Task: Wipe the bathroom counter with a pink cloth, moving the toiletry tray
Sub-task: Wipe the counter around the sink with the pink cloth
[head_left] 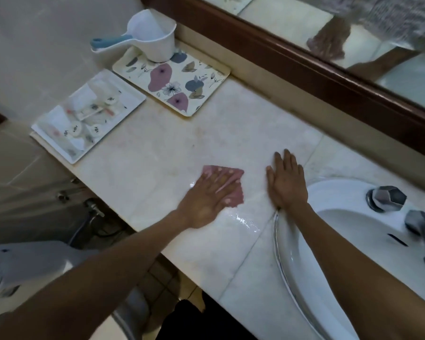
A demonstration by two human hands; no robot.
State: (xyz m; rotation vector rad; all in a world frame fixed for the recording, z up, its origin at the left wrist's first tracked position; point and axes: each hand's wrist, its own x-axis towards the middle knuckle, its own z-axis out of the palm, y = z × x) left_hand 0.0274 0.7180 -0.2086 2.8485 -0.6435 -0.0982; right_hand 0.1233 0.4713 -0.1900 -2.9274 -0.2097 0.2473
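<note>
The left hand (204, 195) lies flat on the pink cloth (233, 190), fingers spread and pressing it onto the pale marble counter (157, 153); the cloth shows beyond and beside the fingertips. A wet streak (243, 219) glistens just behind that hand. The right hand (286, 180) rests palm down on bare stone beside the cloth, fingers straight and close together, gripping nothing, its wrist at the rim of the white sink (292, 261). Well beyond the left fingertips sit the white toiletry tray (133, 99) at the counter's end and a floral tray (206, 77) carrying a white scoop (155, 38). A wood-framed mirror (304, 62) runs along the wall
</note>
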